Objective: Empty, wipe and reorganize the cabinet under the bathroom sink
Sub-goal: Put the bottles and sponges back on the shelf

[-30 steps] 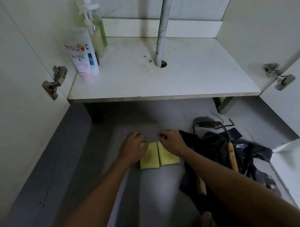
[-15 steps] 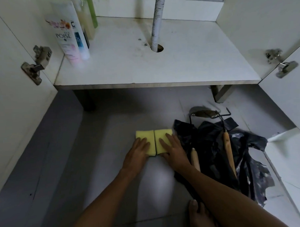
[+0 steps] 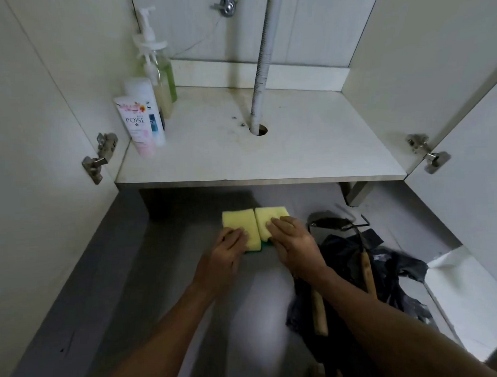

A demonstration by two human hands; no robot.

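My left hand (image 3: 229,246) and right hand (image 3: 292,240) press flat, gripping nothing, on two sponges (image 3: 240,224); beyond my grip, lifting both risks dropping one.

Porous yellow foam sponges (image 3: 255,224) under my fingers; smooth matt grey floor tile (image 3: 138,291); crinkly glossy black plastic bag (image 3: 391,270); shiny metal hinges (image 3: 426,153).

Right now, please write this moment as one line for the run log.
left hand: on left sponge | right hand: on right sponge | sponges: side by side, floor | bottles: shelf, left
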